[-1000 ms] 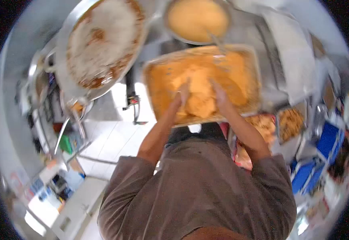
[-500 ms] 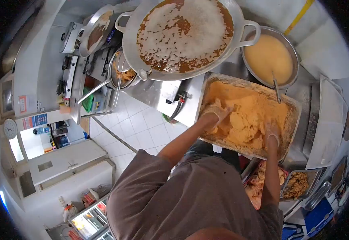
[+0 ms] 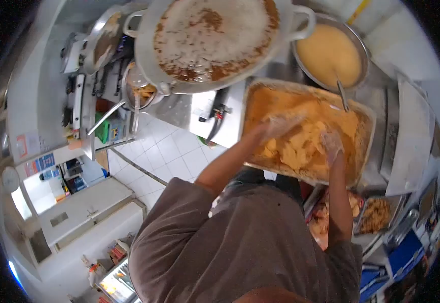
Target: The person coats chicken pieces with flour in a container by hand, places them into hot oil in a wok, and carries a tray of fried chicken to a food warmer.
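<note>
With the left hand (image 3: 283, 126) spread flat and the right (image 3: 332, 143) loosely curled, its grip unclear, both at the powdery pieces (image 3: 295, 152) inside the tray (image 3: 308, 91), gentle turning from beneath should coat evenly without spilling

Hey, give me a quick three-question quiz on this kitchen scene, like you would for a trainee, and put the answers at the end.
1. Multiple choice: Where are the left hand and the right hand?
A) On the handles of the large pot
B) In the rectangular tray of orange powdery mix
C) In the yellow liquid

2. True or false: The round bowl of yellow liquid is to the right of the large two-handled pot.

3. Fill in the blank: The brown liquid in the pot is largely covered by pale ____.

Key: 1. B; 2. True; 3. foam
</note>
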`<state>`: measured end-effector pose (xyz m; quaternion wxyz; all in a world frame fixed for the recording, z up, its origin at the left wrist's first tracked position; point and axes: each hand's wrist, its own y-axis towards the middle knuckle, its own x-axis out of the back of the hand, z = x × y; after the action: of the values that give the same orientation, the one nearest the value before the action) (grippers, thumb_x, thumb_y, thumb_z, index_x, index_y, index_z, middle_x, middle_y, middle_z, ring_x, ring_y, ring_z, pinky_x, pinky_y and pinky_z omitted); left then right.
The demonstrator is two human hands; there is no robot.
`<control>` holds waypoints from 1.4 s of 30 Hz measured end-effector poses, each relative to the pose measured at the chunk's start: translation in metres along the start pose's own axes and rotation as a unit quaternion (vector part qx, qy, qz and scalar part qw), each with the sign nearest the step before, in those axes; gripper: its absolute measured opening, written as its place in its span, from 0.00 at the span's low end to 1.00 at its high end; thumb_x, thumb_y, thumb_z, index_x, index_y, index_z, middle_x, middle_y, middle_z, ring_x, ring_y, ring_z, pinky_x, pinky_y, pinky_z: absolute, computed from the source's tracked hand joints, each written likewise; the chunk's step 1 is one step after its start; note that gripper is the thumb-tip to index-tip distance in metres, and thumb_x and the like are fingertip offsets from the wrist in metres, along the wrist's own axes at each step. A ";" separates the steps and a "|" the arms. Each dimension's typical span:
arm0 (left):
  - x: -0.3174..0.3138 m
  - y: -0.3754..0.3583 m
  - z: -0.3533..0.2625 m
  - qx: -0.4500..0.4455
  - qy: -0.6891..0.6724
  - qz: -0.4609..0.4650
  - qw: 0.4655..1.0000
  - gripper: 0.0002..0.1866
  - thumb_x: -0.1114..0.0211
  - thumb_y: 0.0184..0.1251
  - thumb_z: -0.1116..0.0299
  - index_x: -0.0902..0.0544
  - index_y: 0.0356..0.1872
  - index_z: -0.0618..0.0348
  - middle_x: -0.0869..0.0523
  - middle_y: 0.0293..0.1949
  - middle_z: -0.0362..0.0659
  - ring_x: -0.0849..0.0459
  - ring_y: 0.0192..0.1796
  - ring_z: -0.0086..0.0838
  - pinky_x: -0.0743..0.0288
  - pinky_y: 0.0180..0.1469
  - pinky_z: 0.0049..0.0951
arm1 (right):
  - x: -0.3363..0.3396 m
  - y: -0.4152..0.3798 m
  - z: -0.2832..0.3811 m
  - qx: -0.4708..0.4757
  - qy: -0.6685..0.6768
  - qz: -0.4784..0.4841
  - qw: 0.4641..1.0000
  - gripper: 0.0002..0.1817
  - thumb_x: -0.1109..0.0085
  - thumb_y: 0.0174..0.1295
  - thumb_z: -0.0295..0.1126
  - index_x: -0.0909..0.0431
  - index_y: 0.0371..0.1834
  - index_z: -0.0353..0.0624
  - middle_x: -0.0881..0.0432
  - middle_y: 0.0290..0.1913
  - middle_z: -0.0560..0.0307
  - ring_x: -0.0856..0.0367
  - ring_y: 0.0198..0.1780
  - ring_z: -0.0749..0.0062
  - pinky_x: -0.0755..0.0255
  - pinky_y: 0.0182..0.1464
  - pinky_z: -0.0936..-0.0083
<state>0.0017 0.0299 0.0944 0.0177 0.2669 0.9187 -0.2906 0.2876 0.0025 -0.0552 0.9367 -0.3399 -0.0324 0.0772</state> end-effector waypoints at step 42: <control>0.014 0.031 0.181 -0.002 0.474 0.009 0.881 0.33 0.51 0.69 0.41 0.31 0.61 0.62 0.24 0.57 0.50 0.26 0.59 0.40 0.31 0.58 0.40 | -0.075 -0.095 0.073 -0.085 0.054 0.055 0.993 0.28 0.57 0.71 0.44 0.36 0.68 0.39 0.36 0.69 0.49 0.40 0.69 0.62 0.46 0.68 0.63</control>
<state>-0.0166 -0.0406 -0.0750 -0.4165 0.3813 0.8155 -0.1271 0.2171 -0.0354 0.0609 0.8990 -0.4236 0.0309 0.1072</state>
